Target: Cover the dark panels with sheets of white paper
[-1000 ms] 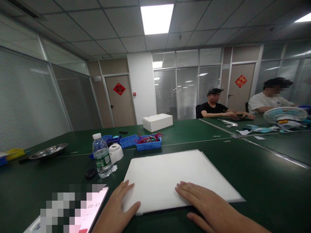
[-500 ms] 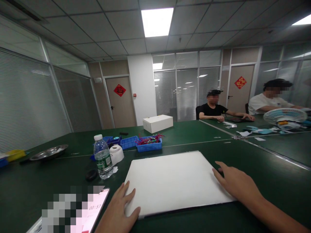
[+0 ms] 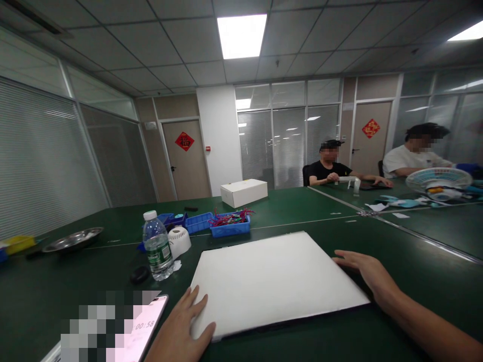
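A flat white rectangular board [image 3: 275, 286] lies on the dark green table [image 3: 415, 281] in front of me. It has a thin dark edge beneath its near side. My left hand [image 3: 184, 322] rests at the board's left near corner, fingers spread, with fingertips and thumb on its surface. Beside the board's right edge is my right hand [image 3: 368, 274], fingers stretched out toward that edge. Whether its fingertips touch the edge I cannot tell. Neither hand is wrapped round anything.
Left of the board stand a water bottle [image 3: 157, 249], a white vented object [image 3: 179, 241] and a phone [image 3: 145, 324]. Beyond are a blue tray [image 3: 231, 229] of red-purple pieces, a white box [image 3: 244, 193] and a metal pan [image 3: 73, 240]. Two people sit far right near a fan [image 3: 439, 181].
My right hand has shifted off the board's right edge, uncovering its near right corner. My left hand stays on the board. A person at the far table has raised a white strip.
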The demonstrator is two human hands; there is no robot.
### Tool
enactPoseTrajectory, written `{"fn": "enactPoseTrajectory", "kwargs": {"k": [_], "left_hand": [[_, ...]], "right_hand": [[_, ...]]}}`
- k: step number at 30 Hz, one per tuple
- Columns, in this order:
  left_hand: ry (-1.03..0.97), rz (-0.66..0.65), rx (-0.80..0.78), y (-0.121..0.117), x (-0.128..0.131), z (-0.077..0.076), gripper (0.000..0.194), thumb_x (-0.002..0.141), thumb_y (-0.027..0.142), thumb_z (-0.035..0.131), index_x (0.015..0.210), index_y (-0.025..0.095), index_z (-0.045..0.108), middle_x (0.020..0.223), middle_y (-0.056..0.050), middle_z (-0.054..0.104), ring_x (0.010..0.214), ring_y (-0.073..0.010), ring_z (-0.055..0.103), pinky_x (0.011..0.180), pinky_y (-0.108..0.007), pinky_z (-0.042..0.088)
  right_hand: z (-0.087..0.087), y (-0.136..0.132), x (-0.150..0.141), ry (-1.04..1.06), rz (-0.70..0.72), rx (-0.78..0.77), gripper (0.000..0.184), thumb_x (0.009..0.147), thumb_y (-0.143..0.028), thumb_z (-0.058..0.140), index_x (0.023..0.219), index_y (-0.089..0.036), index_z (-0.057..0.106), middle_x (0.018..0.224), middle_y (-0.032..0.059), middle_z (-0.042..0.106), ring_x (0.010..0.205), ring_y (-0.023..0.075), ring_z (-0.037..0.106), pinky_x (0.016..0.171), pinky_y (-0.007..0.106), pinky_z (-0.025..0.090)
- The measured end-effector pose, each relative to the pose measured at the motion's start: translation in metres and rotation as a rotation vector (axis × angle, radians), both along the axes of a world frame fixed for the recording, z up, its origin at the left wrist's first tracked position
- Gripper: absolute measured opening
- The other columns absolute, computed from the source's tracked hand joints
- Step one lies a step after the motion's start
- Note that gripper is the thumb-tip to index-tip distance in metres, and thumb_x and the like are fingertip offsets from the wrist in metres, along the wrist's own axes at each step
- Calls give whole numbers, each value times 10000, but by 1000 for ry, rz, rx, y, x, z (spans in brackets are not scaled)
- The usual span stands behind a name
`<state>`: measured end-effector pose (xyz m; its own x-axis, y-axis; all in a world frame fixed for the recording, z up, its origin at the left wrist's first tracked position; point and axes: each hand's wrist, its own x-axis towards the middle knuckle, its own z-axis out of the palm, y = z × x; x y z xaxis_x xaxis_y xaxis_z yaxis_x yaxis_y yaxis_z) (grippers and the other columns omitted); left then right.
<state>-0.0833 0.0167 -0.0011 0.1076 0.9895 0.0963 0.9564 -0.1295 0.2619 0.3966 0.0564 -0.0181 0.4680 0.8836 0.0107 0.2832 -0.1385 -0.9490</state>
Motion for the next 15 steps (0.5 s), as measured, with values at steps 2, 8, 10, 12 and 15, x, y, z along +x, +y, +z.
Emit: {"fn": "enactPoseTrajectory", "kwargs": {"k": [2, 8, 10, 12, 15], "left_hand": [[8, 14, -10, 0, 2, 2, 662, 829, 524, 552, 1411, 207, 556, 1577, -51, 385, 1468, -301, 339, 1197, -504, 317], [-37, 10, 13, 4, -3, 0, 636, 857, 542, 517, 1409, 228, 556, 1564, -43, 411, 1447, -302, 388, 1182, -516, 346], [-49, 7, 25, 6, -4, -2, 638, 858, 553, 519, 1408, 231, 557, 1558, -48, 425, 1444, -307, 393, 1182, -521, 346], [-61, 12, 28, 6, -5, -3, 638, 855, 563, 526, 1403, 238, 563, 1553, -49, 436, 1440, -315, 399, 1178, -530, 350], [-75, 15, 20, 6, -6, -3, 636, 853, 570, 531, 1402, 250, 564, 1557, -41, 434, 1437, -322, 404, 1170, -535, 363]], "right_hand": [[4, 0, -1, 150, 27, 39, 553, 808, -473, 477, 1219, -143, 644, 1148, 156, 716, 1101, 317, 670, 960, 526, 526], [15, -6, -15, 361, 128, 235, 705, 674, -311, 648, 1371, -267, 544, 1364, 99, 614, 948, 281, 714, 642, 383, 603], [14, -8, -20, 361, 129, 286, 702, 663, -337, 718, 1349, -312, 571, 1405, 71, 584, 955, 276, 706, 638, 368, 598], [10, -10, -25, 338, 113, 320, 646, 631, -341, 763, 1264, -304, 644, 1433, 57, 559, 1032, 290, 681, 692, 365, 598], [2, -9, -26, 283, 90, 351, 471, 574, -304, 761, 1040, -243, 735, 1465, 54, 526, 1141, 332, 627, 759, 371, 583]]}}
